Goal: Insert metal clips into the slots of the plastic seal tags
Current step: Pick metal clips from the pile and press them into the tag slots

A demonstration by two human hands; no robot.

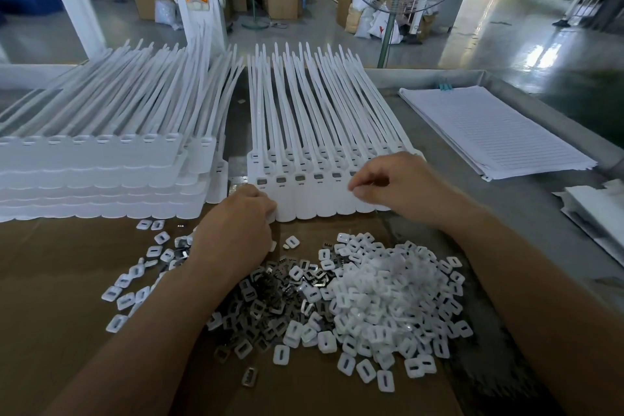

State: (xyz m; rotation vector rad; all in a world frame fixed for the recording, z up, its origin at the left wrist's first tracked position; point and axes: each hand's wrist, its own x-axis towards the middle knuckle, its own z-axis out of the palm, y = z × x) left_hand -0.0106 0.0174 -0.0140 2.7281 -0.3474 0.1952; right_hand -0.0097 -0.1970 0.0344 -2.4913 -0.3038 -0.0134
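1. The left hand point(236, 226) curls its fingers on the near-left corner of the strip of seal tags point(314, 201), probably to steady it against pushing.
2. The right hand point(398, 186) hangs over the strip with thumb and forefinger pressed together. Any clip between them is too small to see.
3. Slots point(280, 180) between the two hands show grey, so filling likely runs left to right.
4. The metal clips point(266, 294) lie heaped between both wrists, within short reach.
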